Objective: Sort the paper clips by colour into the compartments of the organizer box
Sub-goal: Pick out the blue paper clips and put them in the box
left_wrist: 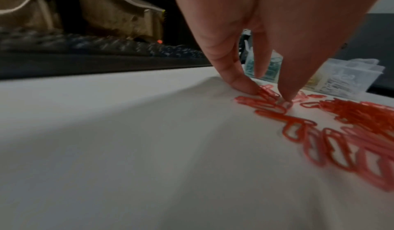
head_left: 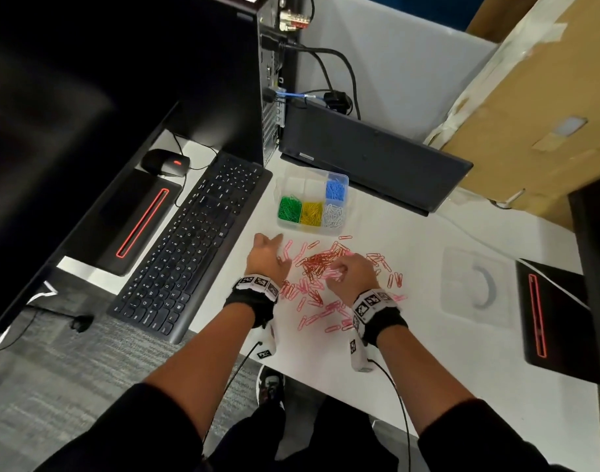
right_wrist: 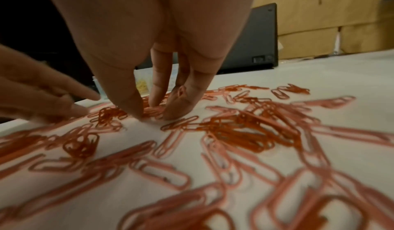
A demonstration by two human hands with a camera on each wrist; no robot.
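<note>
1. Your left hand [head_left: 267, 258] is at the left edge of the clip spread on the table [head_left: 411, 335]. The wrist view shows thumb and one fingertip [left_wrist: 286, 92] coming down on a couple of pink clips [left_wrist: 266, 97], pinching at them. They're still flat on the table, so I can't tell if you've actually got hold of one.
2. Your right hand [head_left: 351, 270] is in the middle of the spread, fingers [right_wrist: 179, 105] bunched together with the tips down on the clips. Whether anything is really gripped there, can't tell either.
3. Red clips [head_left: 320, 260] sit in a tangled heap between your hands, just past the right one. Pink ones are scattered all around it, mostly toward you.
4. The box [head_left: 281, 189] is just beyond the spread, next to the keyboard [head_left: 196, 243]. Near row from left to right: green clips [head_left: 289, 208], yellow clips [head_left: 311, 212], white clips [head_left: 333, 216]. Blue clips [head_left: 336, 189] are in the far right compartment. The other two far compartments look bare.
5. A clear lid [head_left: 475, 287] lies flat off to your right, well apart from the clips.
</note>
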